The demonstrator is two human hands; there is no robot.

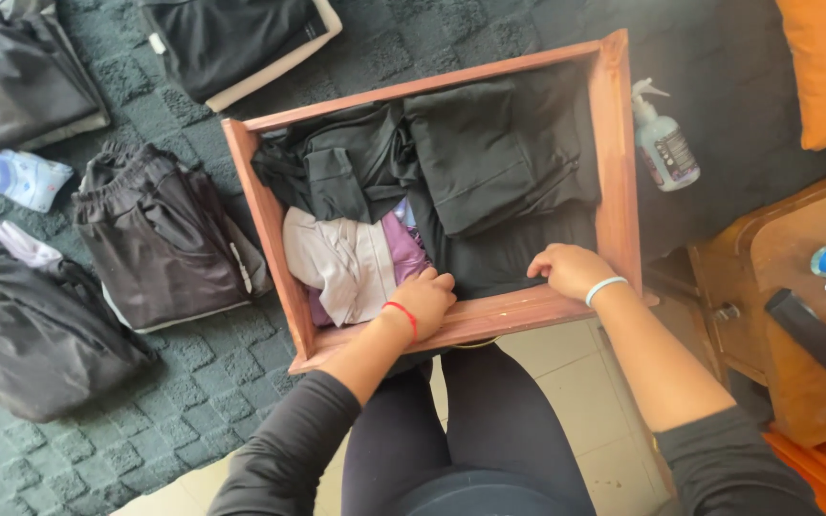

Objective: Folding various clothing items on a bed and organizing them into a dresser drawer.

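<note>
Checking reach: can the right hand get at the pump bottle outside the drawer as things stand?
Probably yes. The right hand rests inside the drawer; the pump bottle lies just beyond its right wall, with only that wall between them.

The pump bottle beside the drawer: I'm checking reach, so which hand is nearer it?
Right. The right hand grips the drawer near the pump bottle; the left hand is farther away.

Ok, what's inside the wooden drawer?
The wooden drawer holds black folded clothes, a whitish garment and a purple one. Anything beneath them is covered.
</note>
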